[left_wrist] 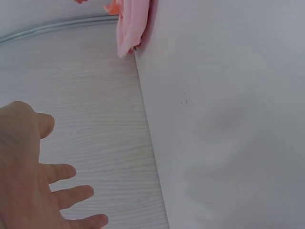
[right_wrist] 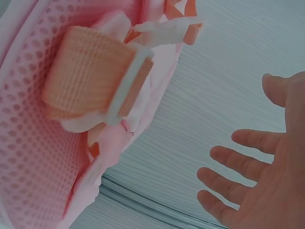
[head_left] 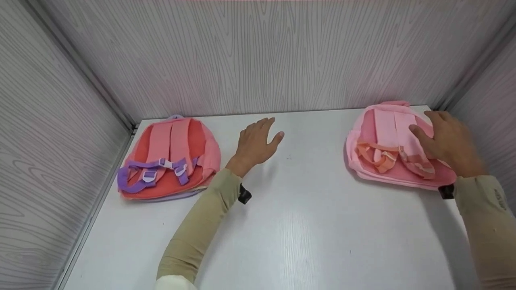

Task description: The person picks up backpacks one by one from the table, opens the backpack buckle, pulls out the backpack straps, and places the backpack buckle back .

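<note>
Two small backpacks lie on the white table, straps facing up. At the left is a coral backpack [head_left: 159, 157] with purple webbing and white buckles. A light pink backpack [head_left: 387, 141] with orange webbing lies at the right. My left hand [head_left: 256, 143] hovers right of the coral backpack, fingers extended and thumb spread, holding nothing. Over the right side of the pink backpack is my right hand [head_left: 451, 139], its fingers spread and nothing in them. In the right wrist view, the backpack's mesh back and orange strap [right_wrist: 90, 71] appear close beside the right hand [right_wrist: 257, 167].
A pale wood-grain panel [head_left: 258, 56] rises along the table's back edge. Side panels stand at the left [head_left: 36, 141] and right [head_left: 492, 92]. The white tabletop [head_left: 302, 209] runs between the two backpacks and toward the front.
</note>
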The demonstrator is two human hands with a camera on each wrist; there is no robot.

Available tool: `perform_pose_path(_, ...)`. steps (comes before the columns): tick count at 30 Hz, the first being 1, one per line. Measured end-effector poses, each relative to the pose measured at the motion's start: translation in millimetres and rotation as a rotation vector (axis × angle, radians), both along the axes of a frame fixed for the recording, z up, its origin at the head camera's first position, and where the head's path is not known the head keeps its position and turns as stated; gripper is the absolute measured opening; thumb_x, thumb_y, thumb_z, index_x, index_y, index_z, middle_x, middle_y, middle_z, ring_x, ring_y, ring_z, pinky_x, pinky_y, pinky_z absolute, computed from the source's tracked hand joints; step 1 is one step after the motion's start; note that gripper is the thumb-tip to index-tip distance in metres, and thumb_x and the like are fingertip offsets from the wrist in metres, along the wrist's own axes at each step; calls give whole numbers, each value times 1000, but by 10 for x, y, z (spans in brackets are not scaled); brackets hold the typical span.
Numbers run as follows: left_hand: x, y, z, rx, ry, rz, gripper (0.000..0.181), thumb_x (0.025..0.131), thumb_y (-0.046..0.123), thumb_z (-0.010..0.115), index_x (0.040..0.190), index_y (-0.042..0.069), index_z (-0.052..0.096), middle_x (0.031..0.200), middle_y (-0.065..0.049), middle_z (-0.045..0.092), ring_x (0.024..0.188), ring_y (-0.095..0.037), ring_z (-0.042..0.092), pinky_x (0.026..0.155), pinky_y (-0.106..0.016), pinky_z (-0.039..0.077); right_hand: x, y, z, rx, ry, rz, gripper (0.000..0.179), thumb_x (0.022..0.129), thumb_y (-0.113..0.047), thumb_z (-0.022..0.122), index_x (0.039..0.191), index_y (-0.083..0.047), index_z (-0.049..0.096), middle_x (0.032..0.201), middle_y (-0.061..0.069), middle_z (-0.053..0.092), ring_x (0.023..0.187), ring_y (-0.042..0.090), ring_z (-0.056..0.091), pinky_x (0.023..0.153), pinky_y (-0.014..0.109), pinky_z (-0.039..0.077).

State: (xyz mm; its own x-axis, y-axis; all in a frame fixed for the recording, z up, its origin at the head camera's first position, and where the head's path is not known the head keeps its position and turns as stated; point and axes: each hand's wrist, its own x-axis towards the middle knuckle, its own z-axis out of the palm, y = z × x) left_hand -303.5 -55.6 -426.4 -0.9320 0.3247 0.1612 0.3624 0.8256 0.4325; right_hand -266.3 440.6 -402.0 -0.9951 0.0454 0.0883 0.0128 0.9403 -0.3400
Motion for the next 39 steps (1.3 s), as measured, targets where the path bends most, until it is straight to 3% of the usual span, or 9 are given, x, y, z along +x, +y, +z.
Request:
perform_pose_path(9, -19, 403, -56, 134, -177, -59, 69, 112, 54, 42, 167, 13, 36, 170, -11, 39, 156, -38, 39, 127, -56, 29, 37, 215, -31, -36, -81, -38, 91, 107, -64, 41, 165, 4, 23, 163, 43, 22, 143, 68, 25, 109, 87, 25)
perform_pose_path(17, -10, 845, -118, 183, -242, -104, 66, 112, 50, 45, 165, 12, 39, 170, -9, 41, 158, -28, 37, 129, -43, 31, 125, 412, -85, -33, -72, -105, 89, 108, -64, 37, 162, 6, 28, 159, 44, 27, 141, 67, 28, 107, 86, 29)
perform_pose_path(25, 62, 1253, -139, 249, -314, -99, 65, 110, 50, 49, 164, 14, 41, 168, -6, 45, 158, -23, 39, 128, -39, 33, 197, 593, -182, -76, -80, -160, 88, 109, -60, 41, 161, 9, 25, 157, 47, 26, 136, 68, 32, 105, 84, 35)
perform_pose_path(30, 106, 1493, -228, 311, -359, -98, 64, 110, 49, 49, 163, 14, 43, 164, -5, 50, 154, -21, 44, 124, -37, 39, 234, 716, -315, -139, -87, -170, 84, 110, -53, 44, 157, 14, 27, 151, 48, 33, 131, 66, 37, 103, 80, 41)
perform_pose_path(39, 125, 1828, -387, 431, -462, -81, 61, 109, 44, 50, 160, 10, 47, 156, -9, 58, 143, -23, 56, 114, -37, 48, 337, 923, -510, -214, -147, -192, 88, 110, -56, 43, 158, 16, 24, 154, 48, 29, 135, 66, 36, 108, 78, 39)
